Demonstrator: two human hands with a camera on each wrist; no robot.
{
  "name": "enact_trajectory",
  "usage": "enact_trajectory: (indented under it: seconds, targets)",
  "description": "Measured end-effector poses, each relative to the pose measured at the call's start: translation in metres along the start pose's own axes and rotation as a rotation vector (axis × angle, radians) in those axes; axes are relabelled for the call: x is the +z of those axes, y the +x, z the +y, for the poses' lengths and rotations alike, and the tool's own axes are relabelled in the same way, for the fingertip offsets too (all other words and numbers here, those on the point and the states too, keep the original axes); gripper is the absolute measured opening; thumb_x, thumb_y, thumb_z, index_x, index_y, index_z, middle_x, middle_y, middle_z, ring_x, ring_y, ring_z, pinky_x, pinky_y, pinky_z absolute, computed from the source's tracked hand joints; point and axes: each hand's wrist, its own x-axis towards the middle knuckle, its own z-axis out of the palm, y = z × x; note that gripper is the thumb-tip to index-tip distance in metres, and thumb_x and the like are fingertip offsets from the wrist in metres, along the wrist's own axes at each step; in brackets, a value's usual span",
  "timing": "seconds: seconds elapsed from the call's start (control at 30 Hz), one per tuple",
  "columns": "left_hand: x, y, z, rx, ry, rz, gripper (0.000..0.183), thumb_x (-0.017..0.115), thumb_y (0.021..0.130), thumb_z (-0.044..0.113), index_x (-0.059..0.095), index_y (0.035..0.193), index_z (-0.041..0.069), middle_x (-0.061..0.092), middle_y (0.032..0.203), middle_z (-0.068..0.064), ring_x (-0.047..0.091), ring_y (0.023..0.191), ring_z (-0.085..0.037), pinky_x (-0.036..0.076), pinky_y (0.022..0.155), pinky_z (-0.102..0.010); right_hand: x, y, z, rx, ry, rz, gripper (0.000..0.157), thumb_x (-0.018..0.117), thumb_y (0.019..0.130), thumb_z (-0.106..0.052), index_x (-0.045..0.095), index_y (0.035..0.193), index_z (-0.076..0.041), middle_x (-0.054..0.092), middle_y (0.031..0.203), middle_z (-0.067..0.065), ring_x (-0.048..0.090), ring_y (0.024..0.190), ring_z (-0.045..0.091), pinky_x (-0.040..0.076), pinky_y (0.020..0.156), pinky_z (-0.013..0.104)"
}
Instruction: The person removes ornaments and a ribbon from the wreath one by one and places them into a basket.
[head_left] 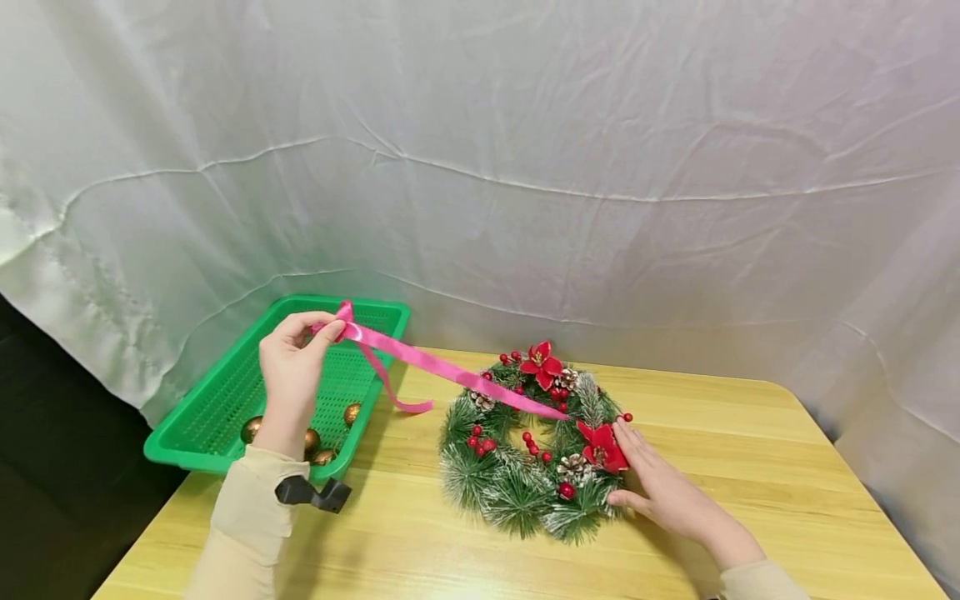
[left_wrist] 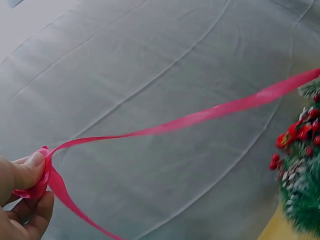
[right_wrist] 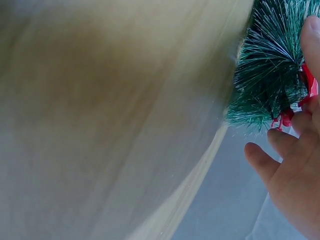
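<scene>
My left hand [head_left: 294,358] pinches a pink ribbon [head_left: 420,360] near its bunched, knotted part, raised over the basket. One tail of the ribbon stretches right and down across the wreath [head_left: 517,492], while a shorter tail hangs loose beside the basket. In the left wrist view the thumb and fingers [left_wrist: 36,165] press the ribbon's folds together. The green wreath, with red flowers, berries and pine cones, lies on the table. My right hand [head_left: 667,492] rests against the wreath's right side, fingers extended next to a red flower [head_left: 602,447].
A green plastic basket [head_left: 217,379] stands at the table's left, with several bronze-coloured balls [head_left: 311,440] in it. The wooden table [head_left: 750,467] ends at a rounded back right corner. A grey-white cloth [head_left: 525,167] hangs behind.
</scene>
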Motion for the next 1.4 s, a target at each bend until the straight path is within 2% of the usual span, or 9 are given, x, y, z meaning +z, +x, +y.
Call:
enact_trajectory:
  seconds: [0.17,0.4,0.63,0.73,0.93,1.1,1.27,1.4]
  targets:
    - [-0.022,0.006,-0.006,-0.023,0.014,0.072,0.020,0.071,0.075,0.004,0.065,0.087,-0.012,0.063,0.074,-0.002,0.053,0.060,-0.008,0.046,0.054,-0.013,0.001,0.000,0.000,0.004,0.010,-0.004,0.095,0.059,0.079,-0.052,0.006,0.147,-0.012,0.000,0.152,0.005,0.008,0.138,0.029,-0.007,0.100,0.007]
    - [-0.056,0.017,-0.023,-0.070,0.013,0.182,0.019,0.074,0.072,0.005,0.068,0.086,-0.007,0.061,0.072,-0.001,0.055,0.060,-0.008,0.049,0.058,-0.012,0.003,-0.001,0.001,0.005,0.014,0.006,0.094,0.059,0.078,-0.052,0.007,0.147,-0.013,0.004,0.152,0.009,0.009,0.137,0.029,-0.008,0.099,0.005]
    - [-0.090,0.018,-0.032,-0.154,-0.024,0.293,0.016,0.076,0.069,0.005,0.070,0.083,-0.003,0.064,0.070,0.001,0.057,0.060,-0.007,0.049,0.056,-0.012,0.003,-0.001,0.003,0.009,0.012,-0.005,0.093,0.057,0.079,-0.053,0.006,0.147,-0.014,0.004,0.152,0.009,0.009,0.137,0.029,-0.007,0.100,0.007]
    - [-0.102,0.017,-0.035,-0.164,-0.022,0.329,0.016,0.076,0.069,0.004,0.070,0.082,-0.002,0.065,0.069,0.002,0.057,0.060,-0.007,0.049,0.057,-0.012,0.002,0.000,0.004,0.008,0.012,-0.008,0.093,0.057,0.080,-0.053,0.006,0.147,-0.014,0.004,0.152,0.009,0.009,0.137,0.029,-0.007,0.100,0.008]
    - [-0.114,0.019,-0.033,-0.143,-0.022,0.370,0.011,0.075,0.069,0.003,0.071,0.078,-0.001,0.065,0.065,0.003,0.056,0.057,-0.006,0.048,0.055,-0.011,0.002,0.000,0.005,0.007,0.018,-0.006,0.093,0.058,0.079,-0.053,0.006,0.147,-0.014,0.004,0.152,0.009,0.009,0.137,0.029,-0.007,0.100,0.007]
    - [-0.118,0.022,-0.027,-0.108,-0.100,0.407,0.014,0.076,0.067,0.000,0.070,0.079,-0.004,0.064,0.066,0.000,0.055,0.058,-0.008,0.049,0.056,-0.011,0.001,-0.002,0.004,0.006,0.015,-0.005,0.094,0.058,0.079,-0.052,0.006,0.147,-0.013,0.005,0.152,0.010,0.009,0.137,0.029,-0.007,0.100,0.006]
    - [-0.124,0.022,-0.025,-0.084,-0.190,0.498,0.018,0.078,0.063,-0.003,0.069,0.078,-0.007,0.064,0.065,-0.003,0.056,0.056,-0.009,0.050,0.055,-0.013,0.000,-0.003,0.003,-0.007,0.010,0.004,0.094,0.059,0.079,-0.051,0.008,0.147,-0.012,0.007,0.151,0.012,0.012,0.137,0.032,-0.008,0.099,0.005]
    - [-0.131,0.023,-0.025,-0.091,-0.214,0.562,0.025,0.080,0.059,0.000,0.069,0.080,-0.008,0.064,0.067,-0.004,0.054,0.056,-0.011,0.049,0.055,-0.013,-0.001,-0.003,0.003,-0.009,0.008,0.002,0.094,0.058,0.079,-0.052,0.007,0.147,-0.011,0.007,0.151,0.011,0.012,0.136,0.033,-0.007,0.100,0.006]
